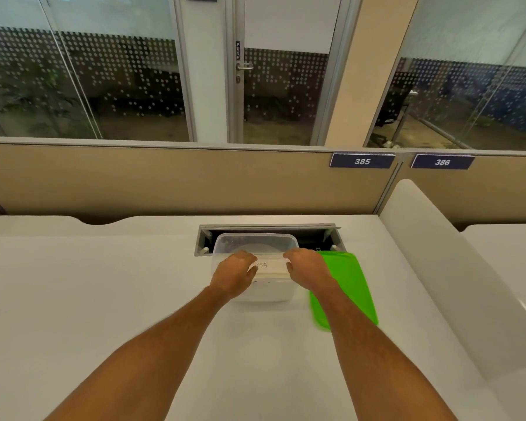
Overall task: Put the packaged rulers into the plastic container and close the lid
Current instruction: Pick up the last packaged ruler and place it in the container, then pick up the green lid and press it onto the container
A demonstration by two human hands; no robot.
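A clear plastic container (255, 242) stands open on the white desk, its far wall over the cable slot. A pack of rulers (271, 265) in clear wrapping with lettering lies across the container's opening. My left hand (234, 275) grips the pack's left end and my right hand (308, 270) grips its right end. The green lid (349, 287) lies flat on the desk just right of the container, partly under my right forearm.
An open cable slot (316, 237) with a grey frame cuts into the white desk (104, 299) behind the container. A tan partition (164, 180) backs the desk. A white side divider (444, 268) rises on the right.
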